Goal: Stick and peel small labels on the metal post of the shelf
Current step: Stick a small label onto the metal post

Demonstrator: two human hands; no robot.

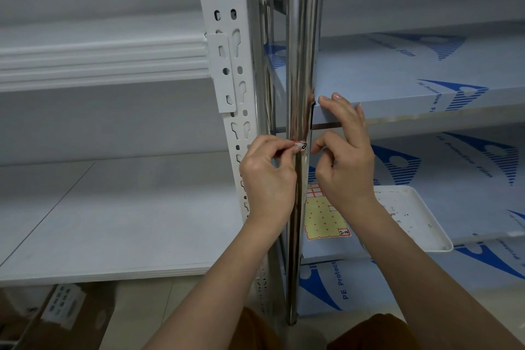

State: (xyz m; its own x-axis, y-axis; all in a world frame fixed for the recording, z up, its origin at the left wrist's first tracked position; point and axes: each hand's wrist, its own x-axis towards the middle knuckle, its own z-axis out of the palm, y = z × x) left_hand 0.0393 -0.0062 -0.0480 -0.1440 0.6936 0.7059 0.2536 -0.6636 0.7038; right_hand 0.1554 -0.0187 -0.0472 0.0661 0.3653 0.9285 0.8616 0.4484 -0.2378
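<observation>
A left hand [267,179] pinches a small label [300,146] against the shiny post [301,65] — one end curling off the metal. The right hand [345,162] hovers beside it, fingers loosely curled, holding nothing. A label sheet [321,214] lies on the shelf [468,179] below, by a white tray [420,219].

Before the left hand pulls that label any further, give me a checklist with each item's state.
1. Left hand pinches the small label: ok.
2. Label partly on the shiny metal post, one end lifted: ok.
3. Right hand holds nothing, fingers resting on the shelf edge: ok.
4. Label sheet within reach on the lower shelf, beside the white tray: ok.
5. Label tearing or leaving residue: cannot tell.
</observation>
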